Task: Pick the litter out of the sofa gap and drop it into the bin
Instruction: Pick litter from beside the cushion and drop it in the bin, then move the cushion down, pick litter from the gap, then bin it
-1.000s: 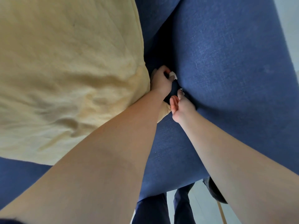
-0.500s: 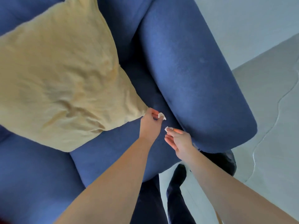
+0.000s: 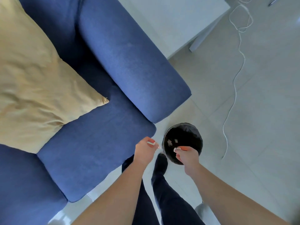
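A yellow cushion (image 3: 37, 82) lies on the blue sofa (image 3: 90, 143), its corner pointing toward the dark gap (image 3: 95, 75) beside the armrest (image 3: 129, 62). In front of the seat cushion, the left hand (image 3: 144, 151) pinches a small white scrap of litter (image 3: 151, 143) between its fingertips. Just to its right, the right hand (image 3: 186, 155) hovers over the near rim of the black-lined bin (image 3: 197, 135), pinching another pale scrap (image 3: 175, 149). A few bits lie inside the bin. A white cable (image 3: 235, 78) snakes across the tiled floor (image 3: 259, 127).
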### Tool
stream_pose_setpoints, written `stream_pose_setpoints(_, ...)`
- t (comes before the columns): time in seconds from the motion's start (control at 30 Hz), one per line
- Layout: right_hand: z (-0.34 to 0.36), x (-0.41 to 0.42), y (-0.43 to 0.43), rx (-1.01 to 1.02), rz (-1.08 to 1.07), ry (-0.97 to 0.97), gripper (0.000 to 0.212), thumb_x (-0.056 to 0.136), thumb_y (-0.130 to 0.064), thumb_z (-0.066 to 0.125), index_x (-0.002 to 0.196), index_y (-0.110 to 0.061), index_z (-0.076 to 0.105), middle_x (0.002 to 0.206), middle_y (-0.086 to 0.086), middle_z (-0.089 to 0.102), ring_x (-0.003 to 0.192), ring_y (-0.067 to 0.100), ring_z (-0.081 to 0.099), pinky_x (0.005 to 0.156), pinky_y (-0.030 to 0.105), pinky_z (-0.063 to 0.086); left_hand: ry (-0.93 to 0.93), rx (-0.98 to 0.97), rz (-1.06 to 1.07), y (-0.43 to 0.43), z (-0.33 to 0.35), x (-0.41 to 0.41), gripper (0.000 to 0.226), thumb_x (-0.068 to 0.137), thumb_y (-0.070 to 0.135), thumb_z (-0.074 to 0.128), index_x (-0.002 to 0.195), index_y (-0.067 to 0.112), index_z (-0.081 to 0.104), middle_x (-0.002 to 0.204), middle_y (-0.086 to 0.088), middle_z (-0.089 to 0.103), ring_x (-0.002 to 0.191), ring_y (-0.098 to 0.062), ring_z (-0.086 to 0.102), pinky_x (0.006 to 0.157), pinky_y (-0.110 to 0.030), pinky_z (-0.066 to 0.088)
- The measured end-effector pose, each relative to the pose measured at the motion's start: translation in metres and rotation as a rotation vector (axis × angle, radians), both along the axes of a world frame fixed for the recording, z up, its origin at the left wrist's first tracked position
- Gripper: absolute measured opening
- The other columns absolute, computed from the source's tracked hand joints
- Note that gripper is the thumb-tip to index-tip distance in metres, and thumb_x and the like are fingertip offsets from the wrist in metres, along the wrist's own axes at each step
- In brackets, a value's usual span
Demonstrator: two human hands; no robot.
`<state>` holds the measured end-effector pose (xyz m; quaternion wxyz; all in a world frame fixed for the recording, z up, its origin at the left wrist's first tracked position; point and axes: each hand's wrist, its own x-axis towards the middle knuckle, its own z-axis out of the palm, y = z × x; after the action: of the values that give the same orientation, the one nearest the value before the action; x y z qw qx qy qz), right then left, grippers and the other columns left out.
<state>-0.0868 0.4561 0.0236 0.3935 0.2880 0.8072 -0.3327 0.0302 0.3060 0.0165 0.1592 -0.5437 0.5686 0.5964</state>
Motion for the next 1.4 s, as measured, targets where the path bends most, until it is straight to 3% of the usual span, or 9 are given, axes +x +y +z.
stream_pose_setpoints(0.23,0.005,-0.029,0.075,-0.051,-0.01,0.023,0.06,0.088,-0.003,0.079,0.145,-0.011,0.064,0.127,0.017,0.071,0.111,0.032,0.069,0.107,0.039,0.054,0.055,0.114,-0.162,0.075,0.009,-0.027,0.037,0.097,0.029,0.076,0.133,0.022,0.069,0.121,-0.005,0.077,0.11,-0.025,0.075,0.099,-0.035,0.058)
stream_pose_setpoints(0.33,0.01,-0.031,0.089,-0.061,0.013,0.015,0.056,0.09,-0.003,0.076,0.144,-0.011,0.065,0.133,0.018,0.07,0.119,0.036,0.068,0.108,0.047,0.055,0.015,0.108,-0.229,0.083,0.014,-0.027,0.048,0.098,0.026,0.073,0.145,0.021,0.062,0.132,-0.006,0.072,0.119,-0.026,0.071,0.108,-0.038,0.054)
stream_pose_setpoints(0.67,0.041,-0.023,0.062,-0.156,0.114,-0.034,0.044,0.093,-0.001,0.07,0.135,-0.015,0.072,0.112,0.016,0.074,0.101,0.034,0.072,0.096,0.044,0.062,-0.018,0.023,-0.126,0.046,0.043,0.007,0.048,0.098,0.032,0.072,0.145,0.024,0.063,0.127,-0.001,0.071,0.108,-0.024,0.073,0.082,-0.026,0.055)
stream_pose_setpoints(0.83,0.059,-0.013,0.006,-0.209,0.251,-0.046,0.043,0.092,-0.005,0.068,0.132,-0.019,0.074,0.086,0.008,0.07,0.083,0.026,0.062,0.1,0.045,0.06,0.01,-0.047,0.001,0.005,0.068,0.035,0.049,0.099,0.032,0.069,0.147,0.024,0.061,0.129,-0.002,0.073,0.115,-0.026,0.072,0.095,-0.034,0.057)
stream_pose_setpoints(0.93,0.074,-0.002,-0.037,-0.262,0.345,-0.037,0.041,0.09,-0.007,0.067,0.129,-0.015,0.074,0.084,0.008,0.064,0.077,0.025,0.056,0.081,0.037,0.056,0.029,-0.075,0.12,-0.023,0.083,0.057,0.048,0.1,0.032,0.068,0.146,0.022,0.062,0.123,0.0,0.074,0.115,-0.026,0.072,0.103,-0.042,0.058)
stream_pose_setpoints(1.03,0.088,0.01,-0.085,-0.262,0.502,-0.017,0.039,0.085,-0.014,0.066,0.123,-0.008,0.075,0.078,0.003,0.058,0.074,0.023,0.053,0.079,0.038,0.057,0.041,-0.095,0.256,-0.056,0.096,0.083,0.048,0.101,0.033,0.066,0.147,0.023,0.061,0.121,0.003,0.072,0.109,-0.023,0.072,0.087,-0.034,0.061)
stream_pose_setpoints(1.17,0.105,0.03,-0.158,-0.297,0.636,-0.004,0.051,0.082,-0.021,0.068,0.133,-0.023,0.073,0.085,-0.001,0.068,0.077,0.015,0.064,0.084,0.036,0.064,0.027,-0.155,0.401,-0.104,0.114,0.126,0.047,0.102,0.04,0.064,0.147,0.029,0.059,0.123,0.009,0.07,0.093,-0.013,0.072,0.054,-0.014,0.05)
stream_pose_setpoints(1.27,0.112,0.047,-0.211,-0.314,0.677,0.022,0.054,0.08,-0.028,0.072,0.134,-0.027,0.074,0.086,-0.002,0.067,0.076,0.012,0.067,0.09,0.037,0.066,-0.005,-0.193,0.505,-0.141,0.122,0.161,0.048,0.102,0.043,0.063,0.147,0.03,0.058,0.128,0.009,0.069,0.1,-0.012,0.069,0.054,-0.017,0.049)
stream_pose_setpoints(1.4,0.12,0.075,-0.276,-0.38,0.775,0.02,0.061,0.082,-0.037,0.08,0.142,-0.029,0.068,0.127,-0.008,0.068,0.104,0.005,0.069,0.098,0.037,0.061,-0.048,-0.23,0.61,-0.188,0.124,0.206,0.053,0.103,0.048,0.06,0.151,0.028,0.053,0.133,0.009,0.065,0.108,-0.011,0.065,0.067,-0.028,0.054)
